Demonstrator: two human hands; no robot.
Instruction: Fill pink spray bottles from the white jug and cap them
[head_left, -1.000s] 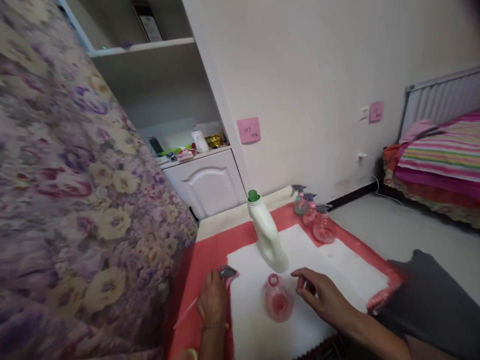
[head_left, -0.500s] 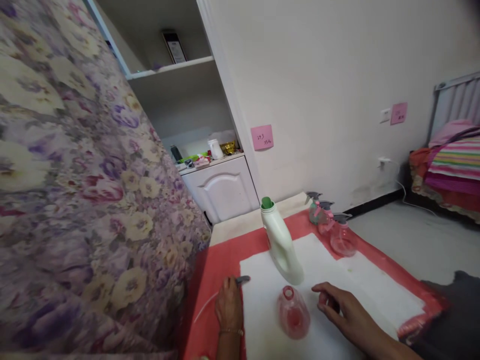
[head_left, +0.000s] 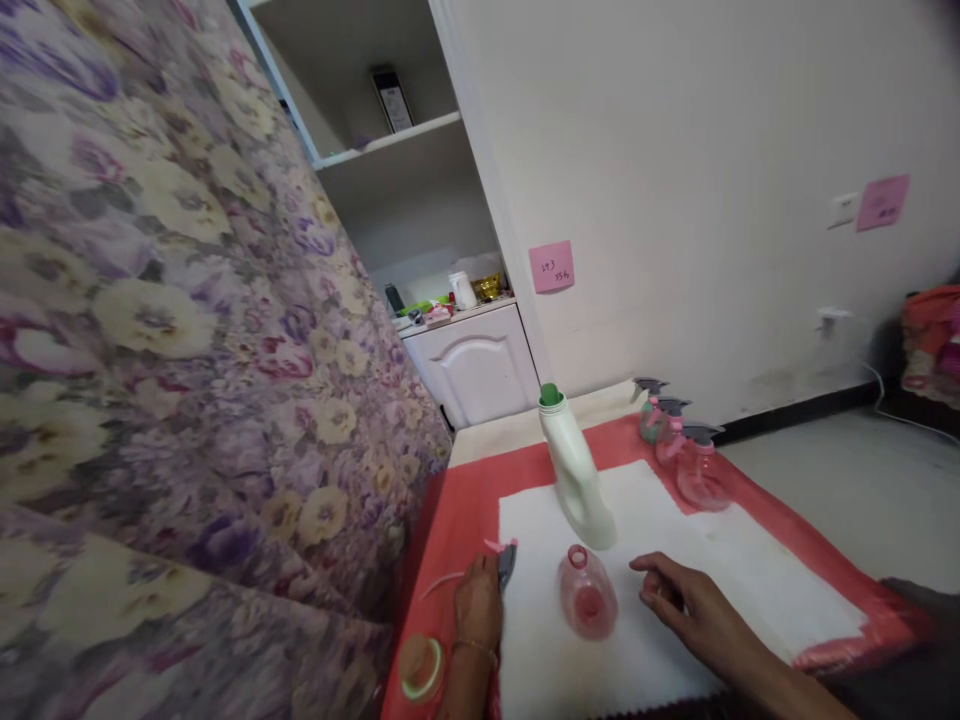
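Observation:
My left hand (head_left: 478, 603) is closed on a trigger spray head (head_left: 507, 563), grey and pink, at the left edge of the white cloth. Its pale dip tube (head_left: 441, 582) trails to the left over the red cover. A clear pink spray bottle (head_left: 588, 596) stands uncapped between my hands, its open neck up. My right hand (head_left: 679, 592) hovers just right of that bottle, fingers loosely curled and apart, nothing in them. Beyond the bottle stands a tall pale green jug (head_left: 576, 475) with a green piece in its mouth.
Three spray bottles (head_left: 702, 472) with grey triggers line the table's right back edge. A round container (head_left: 420, 668) sits by my left forearm. White cloth (head_left: 637, 670) covers part of the red-covered table (head_left: 457, 500). A floral curtain (head_left: 247, 400) hangs close on the left.
The spray head in my left hand has turned, so its pink part now shows. My view has swung left, bringing the round container into sight. My right hand stays beside the bottle.

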